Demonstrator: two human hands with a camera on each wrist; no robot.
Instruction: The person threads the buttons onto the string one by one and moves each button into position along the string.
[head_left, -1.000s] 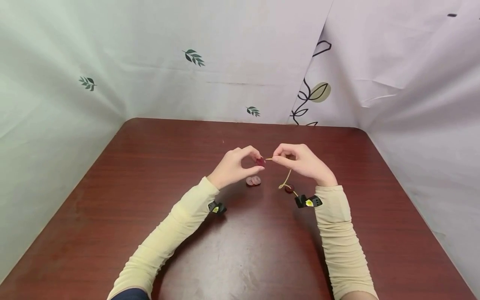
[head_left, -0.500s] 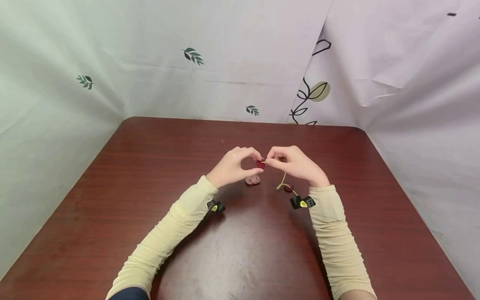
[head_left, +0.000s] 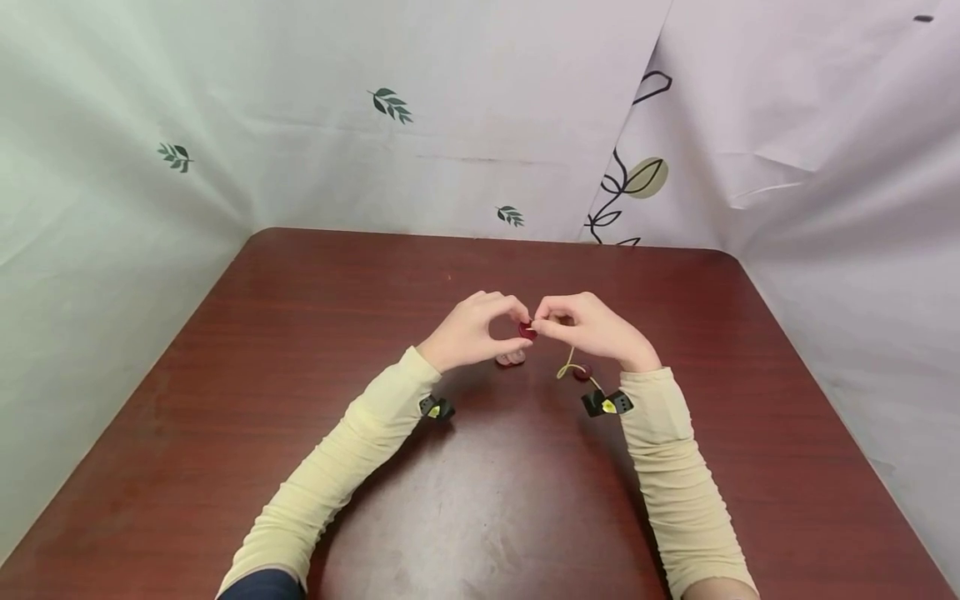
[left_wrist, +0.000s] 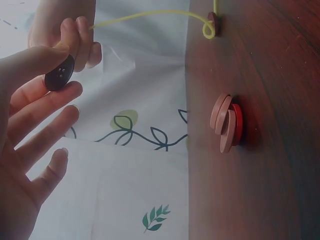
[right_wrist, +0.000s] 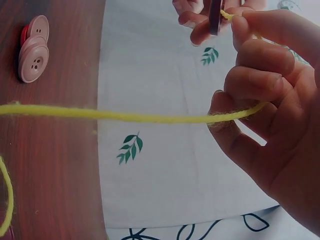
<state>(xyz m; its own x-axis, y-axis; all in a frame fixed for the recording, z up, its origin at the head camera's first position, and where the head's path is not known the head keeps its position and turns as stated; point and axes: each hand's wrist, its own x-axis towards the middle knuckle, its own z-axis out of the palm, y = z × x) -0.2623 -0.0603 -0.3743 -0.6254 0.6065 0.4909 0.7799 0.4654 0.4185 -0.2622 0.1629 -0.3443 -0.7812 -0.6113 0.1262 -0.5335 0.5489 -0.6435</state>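
Note:
Thumb and finger of my left hand (head_left: 467, 335) pinch a dark red four-hole button (head_left: 527, 332) on edge above the table. My right hand (head_left: 597, 331) pinches yellow yarn (right_wrist: 125, 117) close to its tip. In the right wrist view that tip meets the button's face; whether it enters a hole cannot be told. No yarn shows on the side of the held button (left_wrist: 60, 73) seen in the left wrist view. From the right hand the yarn drops, loops, and reaches a second dark red button (head_left: 582, 372) on the table.
Several pink buttons (right_wrist: 34, 61) lie overlapped on the brown table (head_left: 360, 300), below and just in front of my left hand. A bright red button (left_wrist: 238, 124) is under them. White cloth with leaf prints (head_left: 450, 125) hangs behind the table.
My right hand has moved left, bringing the yarn tip from a short gap away up to the held button. The left hand stays nearly in place, with the button turned slightly.

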